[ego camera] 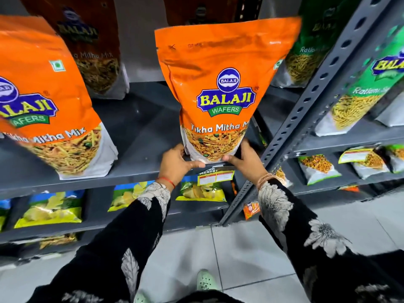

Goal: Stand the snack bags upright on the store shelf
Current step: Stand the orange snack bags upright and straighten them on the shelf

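A large orange Tikha Mitha Mix bag [220, 88] stands upright at the front edge of the grey shelf [140, 127]. My left hand [177, 164] grips its bottom left corner and my right hand [244, 159] grips its bottom right corner. A second orange bag of the same kind [50, 101] stands upright at the left on the same shelf. Two more orange bags [91, 51] stand further back in shadow.
A perforated grey upright post [314, 99] rises just right of the held bag. Green Ratlami bags [360, 84] stand on the neighbouring rack. Yellow chip packets [50, 211] lie on the lower shelf. A price tag [215, 177] hangs on the shelf edge. Tiled floor lies below.
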